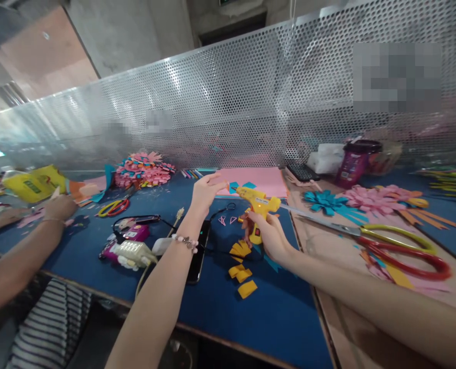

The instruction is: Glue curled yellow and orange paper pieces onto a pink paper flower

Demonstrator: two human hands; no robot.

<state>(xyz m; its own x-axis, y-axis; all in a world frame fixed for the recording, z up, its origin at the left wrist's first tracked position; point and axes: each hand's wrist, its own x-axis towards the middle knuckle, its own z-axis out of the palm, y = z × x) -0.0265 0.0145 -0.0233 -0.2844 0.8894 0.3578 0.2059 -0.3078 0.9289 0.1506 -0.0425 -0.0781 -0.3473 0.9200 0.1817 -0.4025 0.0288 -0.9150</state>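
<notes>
My right hand [273, 236] is wrapped round the grip of a yellow hot glue gun [257, 201], whose nozzle points left. Just left of the nozzle, my left hand [205, 195] is raised with its fingertips closed together; whatever they pinch is too small to make out. Small blue paper pieces [250, 185] lie by the nozzle on a stack of pink paper [264, 177]. Below the gun, folded yellow paper strips [246, 289] rest on the blue table [281, 318]. A black phone [199, 261] lies partly under my left forearm.
Big scissors [408, 256] lie at right beside blue [322, 201] and pink paper flowers [377, 200]. A purple cup [353, 164] stands behind them. Left are a power strip [133, 253], small scissors [114, 206] and a heap of paper flowers [143, 169]. A co-worker's hand [58, 207] works at far left.
</notes>
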